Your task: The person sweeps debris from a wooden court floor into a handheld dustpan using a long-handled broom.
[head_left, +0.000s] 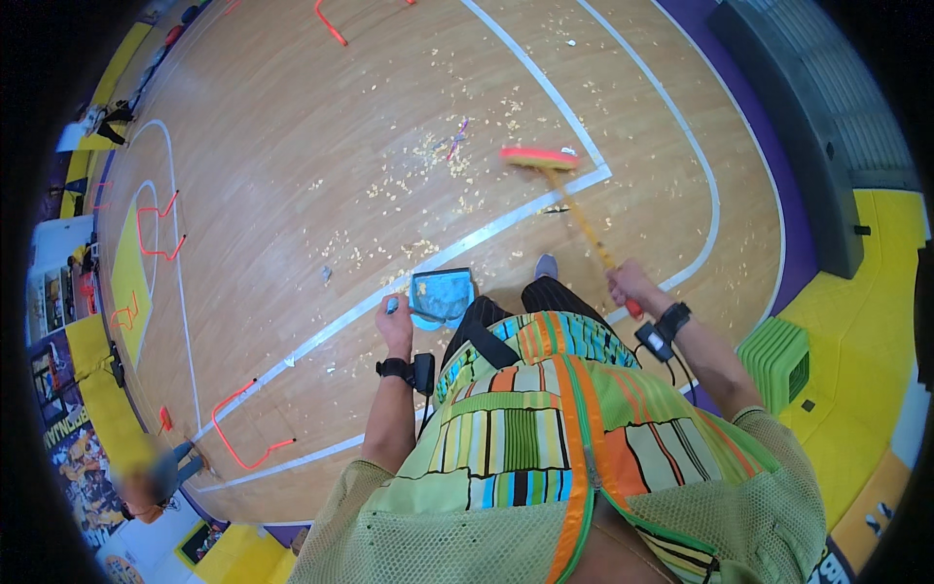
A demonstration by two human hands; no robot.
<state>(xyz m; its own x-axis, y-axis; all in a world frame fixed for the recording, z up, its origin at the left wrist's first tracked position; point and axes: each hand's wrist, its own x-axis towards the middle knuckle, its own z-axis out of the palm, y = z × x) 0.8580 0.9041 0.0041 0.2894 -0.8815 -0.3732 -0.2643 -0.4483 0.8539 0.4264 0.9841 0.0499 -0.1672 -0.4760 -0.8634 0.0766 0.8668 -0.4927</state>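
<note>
In my left hand is the handle of a blue dustpan, its fingers closed round it. The pan sits low in front of my legs, near a white floor line, with some greyish stuff inside. My right hand grips a broom by its yellow stick near the red end. The broom's red and yellow head is over the floor, ahead and to the right, slightly blurred. Pale crumb-like scraps lie scattered on the wooden floor left of the broom head, with thin purple strips among them.
Orange-red tube frames stand on the court at the left and far side. Stacked green plastic stools are at the right by yellow padding. A dark grey bench-like block runs along the right edge. Another person is at the lower left.
</note>
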